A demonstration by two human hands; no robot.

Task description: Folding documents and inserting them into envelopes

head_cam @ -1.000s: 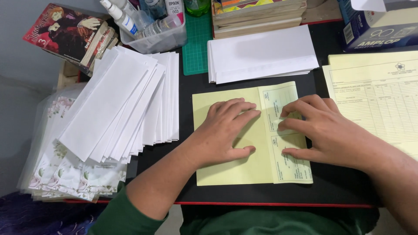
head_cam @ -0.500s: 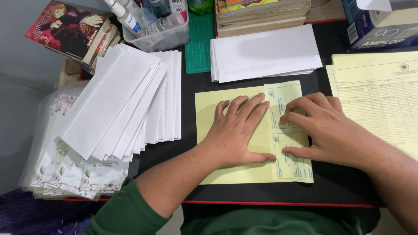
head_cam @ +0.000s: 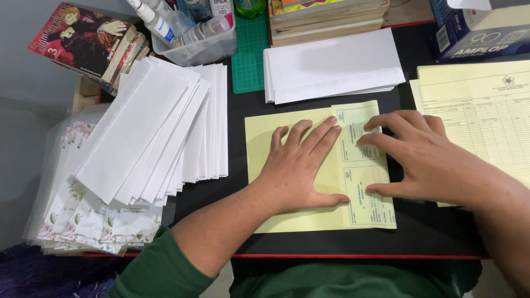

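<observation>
A pale yellow sheet (head_cam: 265, 138) lies on the black desk (head_cam: 408, 232), its right part folded over so a printed strip faces up. My left hand (head_cam: 301, 165) presses flat on the sheet's plain part, fingers spread, fingertips at the fold line. My right hand (head_cam: 419, 160) rests on the folded printed flap, fingers apart, thumb and fingertips pressing it down. Neither hand grips anything.
A fanned row of white envelopes (head_cam: 160, 127) lies left, over floral plastic sleeves (head_cam: 88, 215). A stack of white envelopes (head_cam: 331, 66) sits behind the sheet. Yellow printed forms (head_cam: 480, 110) lie right. A clear bin of bottles (head_cam: 193, 33), comic books (head_cam: 83, 38), a green mat (head_cam: 251, 55) and a box (head_cam: 475, 33) line the back.
My left hand slid right and spread flat up to the fold line. My right hand shifted slightly right along the flap. The sheet stayed in place.
</observation>
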